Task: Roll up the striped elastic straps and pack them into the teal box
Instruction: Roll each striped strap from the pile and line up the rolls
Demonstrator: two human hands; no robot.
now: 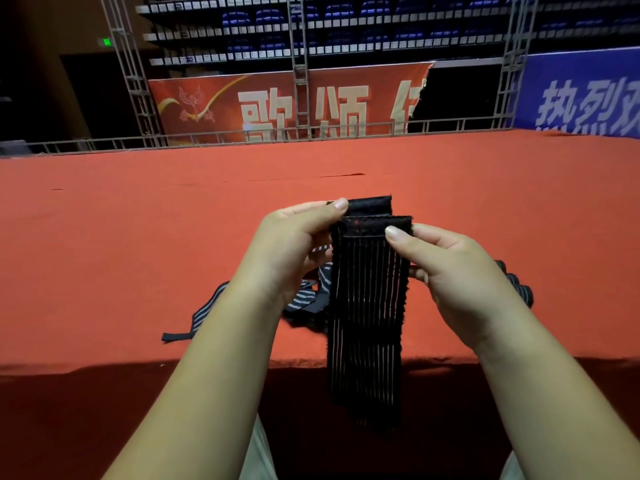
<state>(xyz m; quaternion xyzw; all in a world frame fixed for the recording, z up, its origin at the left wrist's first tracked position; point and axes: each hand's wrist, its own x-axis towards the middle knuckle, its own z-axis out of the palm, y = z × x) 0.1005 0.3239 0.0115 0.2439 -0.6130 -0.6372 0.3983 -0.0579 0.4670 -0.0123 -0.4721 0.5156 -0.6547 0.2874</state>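
Room: I sat in a dim hall, with tiers of blue seats (pixel 346 15) rising at the back.
Surface: a broad red cloth surface (pixel 138 220) stretched before me from side to side, flat and mostly bare beyond my hands.
Banners: a red banner (pixel 284 105) with large pale characters hung behind the far edge, and a blue banner (pixel 581 95) stood at the far right.
Trusses: grey metal trusses (pixel 299 64) rose in front of the seats, and a low rail of the same metal ran along the far side.
Near edge: the cloth's front edge (pixel 104 367) ran straight across below my wrists, and the drop under it lay in shadow.
Open room: the wide stretch of cloth ahead and to both sides gave space to move.
Striped strap: I held the striped strap (pixel 367 306) upright above the near part of the surface; it was black with thin pale lines, its lower end hanging past the front edge.
Loose straps: grey-and-black loose straps (pixel 207 306) lay crumpled on the cloth under my forearms.
Left hand: my left hand (pixel 294 244) pinched the farther black band at the strap's top.
Right hand: my right hand (pixel 450 268) pinched the nearer black band, thumb on its front.
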